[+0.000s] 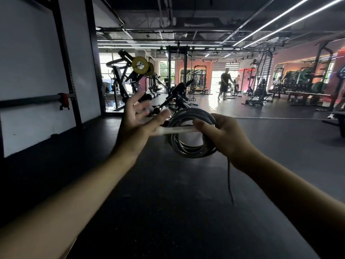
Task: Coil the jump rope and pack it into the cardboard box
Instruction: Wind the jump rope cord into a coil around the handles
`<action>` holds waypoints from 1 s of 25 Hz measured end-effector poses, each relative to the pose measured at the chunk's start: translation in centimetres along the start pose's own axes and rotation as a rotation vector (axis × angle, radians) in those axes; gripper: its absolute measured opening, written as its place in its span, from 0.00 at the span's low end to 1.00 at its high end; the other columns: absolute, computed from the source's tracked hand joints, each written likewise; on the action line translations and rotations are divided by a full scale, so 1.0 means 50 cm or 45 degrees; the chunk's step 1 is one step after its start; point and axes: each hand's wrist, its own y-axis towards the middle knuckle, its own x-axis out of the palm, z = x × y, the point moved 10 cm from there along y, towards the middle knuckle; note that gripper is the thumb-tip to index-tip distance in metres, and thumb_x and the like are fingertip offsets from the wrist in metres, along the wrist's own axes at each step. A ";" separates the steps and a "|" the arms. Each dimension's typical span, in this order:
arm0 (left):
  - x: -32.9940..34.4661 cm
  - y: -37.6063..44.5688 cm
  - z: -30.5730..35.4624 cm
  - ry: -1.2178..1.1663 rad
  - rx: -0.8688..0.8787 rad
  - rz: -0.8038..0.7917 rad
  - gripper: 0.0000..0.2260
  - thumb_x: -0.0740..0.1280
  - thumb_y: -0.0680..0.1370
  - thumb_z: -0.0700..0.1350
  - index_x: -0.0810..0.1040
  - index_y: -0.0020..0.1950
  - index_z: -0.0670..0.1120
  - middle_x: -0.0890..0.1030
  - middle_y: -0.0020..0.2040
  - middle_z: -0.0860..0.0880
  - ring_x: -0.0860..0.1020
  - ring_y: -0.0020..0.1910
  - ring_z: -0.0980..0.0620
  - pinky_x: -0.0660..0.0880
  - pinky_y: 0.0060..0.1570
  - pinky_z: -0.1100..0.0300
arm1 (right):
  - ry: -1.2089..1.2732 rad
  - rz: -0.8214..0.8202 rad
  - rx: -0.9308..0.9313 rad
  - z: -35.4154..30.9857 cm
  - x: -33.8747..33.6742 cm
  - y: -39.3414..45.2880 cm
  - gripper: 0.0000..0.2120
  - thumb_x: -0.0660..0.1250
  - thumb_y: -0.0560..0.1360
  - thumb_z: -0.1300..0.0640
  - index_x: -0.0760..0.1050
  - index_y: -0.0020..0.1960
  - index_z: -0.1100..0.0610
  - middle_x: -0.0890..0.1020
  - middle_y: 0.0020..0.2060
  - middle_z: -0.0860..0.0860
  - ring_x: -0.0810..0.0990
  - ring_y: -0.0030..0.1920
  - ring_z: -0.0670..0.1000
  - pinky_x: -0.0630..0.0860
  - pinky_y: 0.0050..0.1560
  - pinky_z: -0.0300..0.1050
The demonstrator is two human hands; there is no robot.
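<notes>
Open room: a wide stretch of dark gym floor [168, 193] lies clear beneath and ahead of both arms. A white wall panel [33, 71] with a black upright frame bounds the left side; weight machines [134, 77] stand ahead on the left, racks and benches [298, 86] along the right wall. A person [224, 83] stands well apart in the lit background.

Right hand [224, 135]: fingers clenched around the right side of the coiled jump rope [186, 146], thumb pressed over the white handle [175, 130] that lies across the coil. The coil is held upright in mid-air, several grey loops stacked together. One loose strand [229, 176] hangs below the right wrist.

Left hand [136, 124]: fingers spread and released, palm open; the left end of the white handle lies against the palm, not gripped.

Writing: small dark print runs along the handle, too blurred to read.

The cardboard box is out of view.
</notes>
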 end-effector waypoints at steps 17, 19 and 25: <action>0.165 -0.061 0.017 0.481 -0.154 -0.989 0.14 0.76 0.74 0.49 0.82 0.51 0.39 0.84 0.36 0.41 0.83 0.33 0.46 0.82 0.43 0.51 | -0.068 -0.167 -0.101 -0.037 -0.050 0.003 0.20 0.63 0.81 0.47 0.79 0.41 0.63 0.77 0.24 0.44 0.67 0.24 0.42 0.64 0.27 0.35; 0.150 -0.047 0.037 0.179 -0.105 -0.764 0.09 0.75 0.73 0.49 0.82 0.45 0.44 0.81 0.31 0.45 0.82 0.30 0.47 0.81 0.46 0.47 | 0.059 -0.074 -0.067 -0.018 -0.075 0.000 0.18 0.61 0.84 0.49 0.79 0.41 0.56 0.77 0.26 0.44 0.68 0.26 0.45 0.64 0.29 0.40; 0.145 -0.050 -0.017 -0.488 -0.342 0.041 0.16 0.72 0.77 0.55 0.80 0.31 0.51 0.79 0.28 0.53 0.81 0.34 0.52 0.77 0.48 0.50 | 0.641 -0.191 0.267 0.017 0.048 -0.049 0.31 0.52 0.78 0.31 0.83 0.57 0.52 0.84 0.45 0.59 0.81 0.42 0.56 0.77 0.37 0.45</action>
